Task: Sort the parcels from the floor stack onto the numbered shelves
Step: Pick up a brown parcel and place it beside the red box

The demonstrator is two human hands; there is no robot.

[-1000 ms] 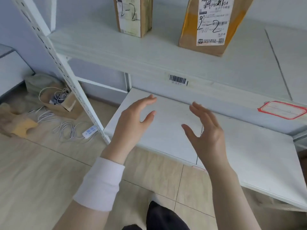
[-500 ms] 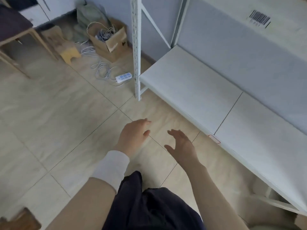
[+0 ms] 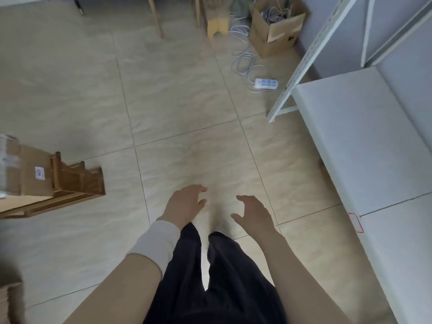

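Beige floor tiles [image 3: 187,101] span the room, with a white shelf [image 3: 350,127] at right. A parcel [image 3: 28,164] at left bears a label, its writing unreadable. The left hand [image 3: 184,203] and right hand [image 3: 253,212] hang released and empty.

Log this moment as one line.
left hand open, empty | right hand open, empty | parcel far left, untouched | shelf right

Hands in view: two, the left hand [image 3: 184,204] and the right hand [image 3: 254,213]. White wristband [image 3: 154,244]: one. Labelled cardboard parcel [image 3: 30,174]: one confirmed; a brown shape [image 3: 11,298] at the lower left corner is too blurred to class. Dark wooden stool [image 3: 77,181]: one. Small yellow stool [image 3: 217,29]: one. Open carton of cables [image 3: 278,26]: one. Power strip [image 3: 266,83]: one. Shelf boards [image 3: 350,127]: two, meeting at a seam. Red-outlined tag [image 3: 355,222]: one.
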